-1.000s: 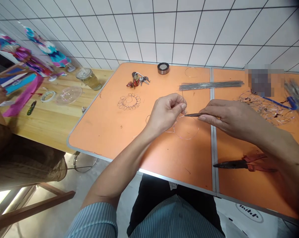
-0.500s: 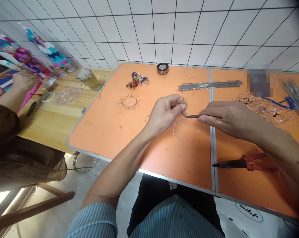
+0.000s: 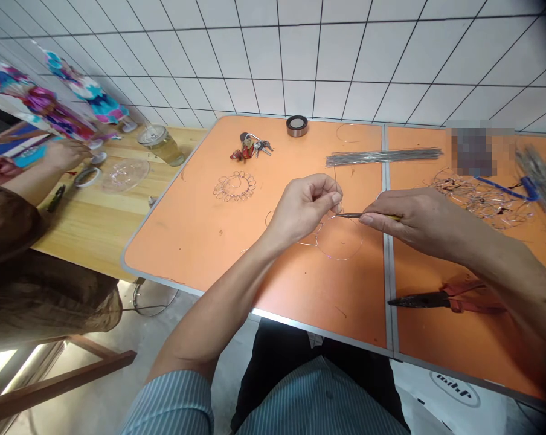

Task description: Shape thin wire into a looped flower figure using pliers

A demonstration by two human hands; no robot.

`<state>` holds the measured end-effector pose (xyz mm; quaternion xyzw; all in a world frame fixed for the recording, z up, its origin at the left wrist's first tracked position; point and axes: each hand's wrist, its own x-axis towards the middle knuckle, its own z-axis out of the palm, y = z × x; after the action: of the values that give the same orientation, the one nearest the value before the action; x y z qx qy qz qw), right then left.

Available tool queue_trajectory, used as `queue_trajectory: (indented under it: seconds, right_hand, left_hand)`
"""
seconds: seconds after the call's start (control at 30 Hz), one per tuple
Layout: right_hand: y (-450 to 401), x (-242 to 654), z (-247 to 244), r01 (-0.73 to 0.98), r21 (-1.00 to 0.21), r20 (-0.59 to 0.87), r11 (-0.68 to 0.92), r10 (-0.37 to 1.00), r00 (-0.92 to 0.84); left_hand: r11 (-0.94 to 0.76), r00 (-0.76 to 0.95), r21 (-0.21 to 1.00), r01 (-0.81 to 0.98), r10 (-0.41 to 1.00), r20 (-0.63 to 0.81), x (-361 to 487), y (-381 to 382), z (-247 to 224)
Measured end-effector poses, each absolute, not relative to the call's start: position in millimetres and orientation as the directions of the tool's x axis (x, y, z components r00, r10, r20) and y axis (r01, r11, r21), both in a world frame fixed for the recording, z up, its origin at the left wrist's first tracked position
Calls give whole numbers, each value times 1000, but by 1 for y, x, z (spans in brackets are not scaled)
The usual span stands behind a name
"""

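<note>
My left hand point(image 3: 307, 202) pinches a thin wire piece whose round loop point(image 3: 339, 260) hangs below the fingers, over the orange table point(image 3: 318, 302). A wire end points up above the fingertips. My right hand point(image 3: 406, 216) is closed round a slim pointed tool point(image 3: 352, 215), its dark tip touching the wire beside my left fingertips. Further left lies a flower-like wire ring point(image 3: 235, 186). Behind my hands rests a bundle of straight wires point(image 3: 384, 157). Pliers with red handles point(image 3: 445, 297) lie near my right forearm.
A tape roll point(image 3: 297, 125) and keys point(image 3: 252, 147) lie at the back. Tangled wire point(image 3: 485, 196) is on the right. At the left, a person's hand point(image 3: 64, 154) works over a wooden table point(image 3: 105, 241) with a jar point(image 3: 161, 145).
My hands and the tool have barely moved; the wire loop has shifted slightly. The other person's hand has moved right, and a white sheet now shows near it.
</note>
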<state>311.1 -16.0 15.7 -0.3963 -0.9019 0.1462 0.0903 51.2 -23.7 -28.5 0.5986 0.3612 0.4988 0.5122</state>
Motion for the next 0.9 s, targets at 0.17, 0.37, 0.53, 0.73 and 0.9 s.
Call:
queue_trajectory:
  seconds: [0.17,0.37,0.53,0.73,0.9]
  right_hand:
    - [-16,312,13,694,-354,31,627,750,-661]
    - [-16,317,9,663,-429,94,614,760,-643]
    - [-17,318,7,635,-492,116,596,768,-630]
    - [-20,318,4,628,-617,80,473,833,-548]
    - [-20,317,-2,612,-617,92,494,818,-568]
  left_hand:
    - [-204,242,976,-79,945,218,51,-23,-27]
    - [-187,229,978,-90,952,203,49,-25,-22]
    - [-164,224,979,-123,956,188,47,-24,-21]
    - [-152,229,974,-169,955,189,47,-24,-19]
    - [-130,219,979,-157,962,163,47,-25,-18]
